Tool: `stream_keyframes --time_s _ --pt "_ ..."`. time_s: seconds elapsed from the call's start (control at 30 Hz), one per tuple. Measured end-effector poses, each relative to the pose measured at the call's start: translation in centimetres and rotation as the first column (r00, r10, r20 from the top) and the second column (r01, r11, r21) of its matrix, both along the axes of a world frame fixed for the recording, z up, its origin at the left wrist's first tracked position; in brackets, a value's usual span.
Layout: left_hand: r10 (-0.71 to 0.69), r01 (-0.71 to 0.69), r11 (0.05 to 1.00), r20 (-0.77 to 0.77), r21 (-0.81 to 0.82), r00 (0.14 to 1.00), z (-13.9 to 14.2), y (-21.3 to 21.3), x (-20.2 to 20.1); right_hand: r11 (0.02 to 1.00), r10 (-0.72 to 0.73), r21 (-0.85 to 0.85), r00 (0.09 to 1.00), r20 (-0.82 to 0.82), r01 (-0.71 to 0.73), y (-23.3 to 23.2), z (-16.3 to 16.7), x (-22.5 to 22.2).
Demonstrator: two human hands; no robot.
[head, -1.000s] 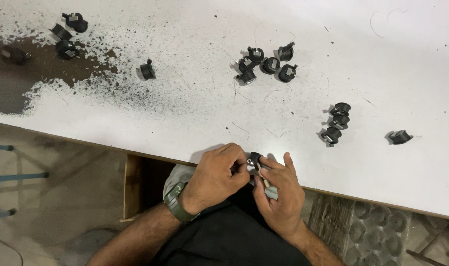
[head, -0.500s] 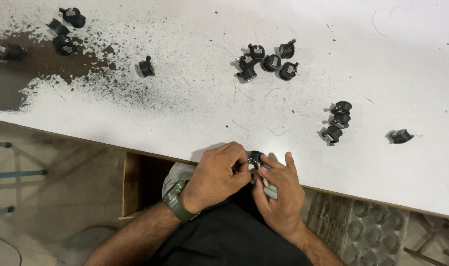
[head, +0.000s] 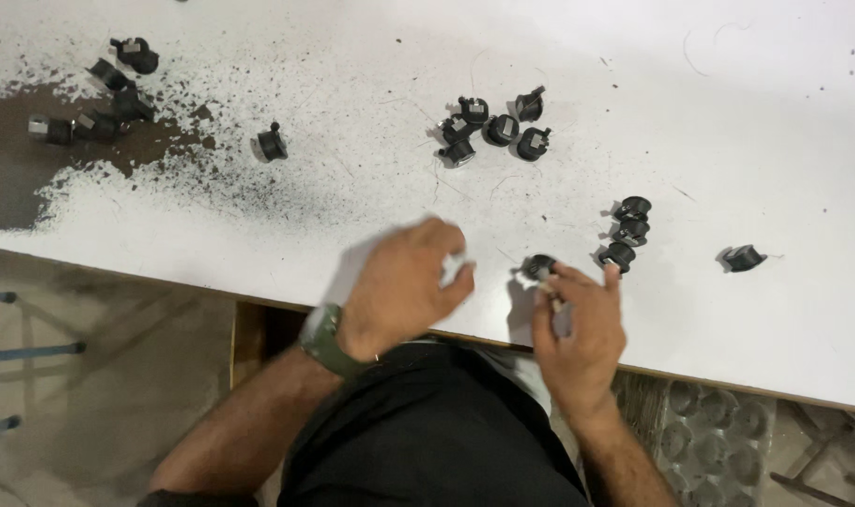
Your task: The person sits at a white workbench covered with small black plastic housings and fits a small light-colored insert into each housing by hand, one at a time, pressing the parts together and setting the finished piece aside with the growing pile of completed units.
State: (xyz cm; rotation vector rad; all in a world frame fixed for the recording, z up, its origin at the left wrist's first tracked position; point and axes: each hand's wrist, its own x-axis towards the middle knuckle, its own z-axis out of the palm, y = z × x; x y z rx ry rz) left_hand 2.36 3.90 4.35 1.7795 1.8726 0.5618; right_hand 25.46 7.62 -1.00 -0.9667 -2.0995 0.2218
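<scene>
White tabletop [head: 747,113], paint worn and speckled dark: since a moment ago the hands have parted, the left hand [head: 404,286] now lifted off, fingers loosely spread and empty, while the right hand [head: 578,324] pinches, seemingly, a small black plastic fitting [head: 538,268] near the table's front edge.

A white surface [head: 728,113] is seen, speckled black and worn to brown at ten o'clock. Black round parts [head: 495,129] are scattered there, one black part [head: 539,268] pinched at the right hand [head: 578,329]. A green watch strap [head: 322,340] is worn.
</scene>
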Motion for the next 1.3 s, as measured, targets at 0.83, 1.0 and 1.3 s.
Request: stream_keyframes --time_s 0.83,1.0,1.3 --pt "0.026 0.107 0.771 -0.199 0.627 0.98 -5.2 -5.6 3.6 0.972 0.11 -0.22 0.985 0.135 -0.078 -1.2 2.4 -2.9" --pt "-0.014 0.118 0.761 -0.165 0.638 0.986 -3.7 -6.0 2.5 0.981 0.112 -0.173 0.985 0.135 -0.088 -1.5 2.0 -2.4" --pt "-0.031 0.233 0.727 -0.308 0.646 0.951 -3.0 -4.5 1.8 0.994 0.005 -0.108 0.988 0.156 0.012 -2.4 1.3 -2.7"
